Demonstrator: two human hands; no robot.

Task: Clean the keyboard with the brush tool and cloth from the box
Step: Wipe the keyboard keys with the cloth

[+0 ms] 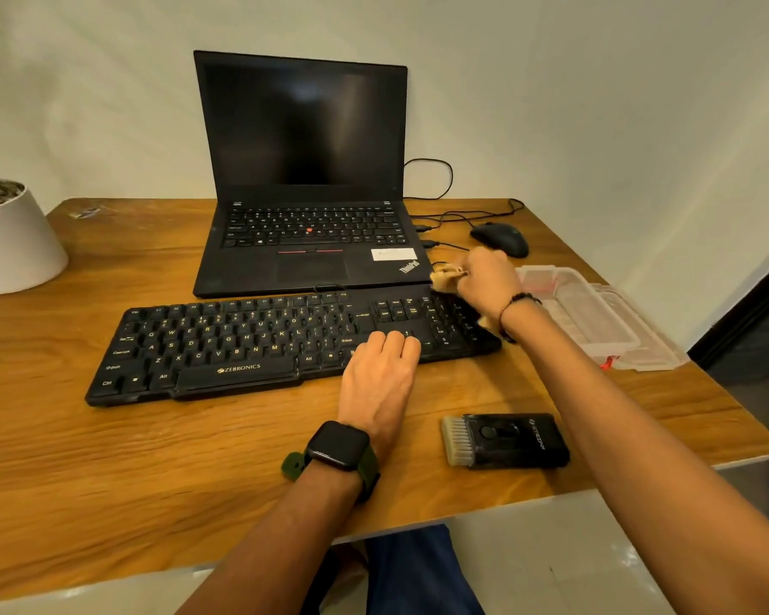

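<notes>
On the wooden counter [107, 459] by a pale wall, the right hand [485, 277] grips the cloth [445, 277] at the keyboard's [240, 344] far right corner; left hand [380, 375] lies flat on keys. The brush tool [505, 440] lies near the front edge, the box [596, 317] at the right edge.

Keyboard [258, 344] before laptop [307, 179] (brush tool [505, 440] nearer).

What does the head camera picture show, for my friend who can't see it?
A person's right hand wipes the far right corner of a black keyboard with a tan cloth, while the left hand rests on the keys. A brush tool lies on the wooden table, near a clear plastic box.
</notes>
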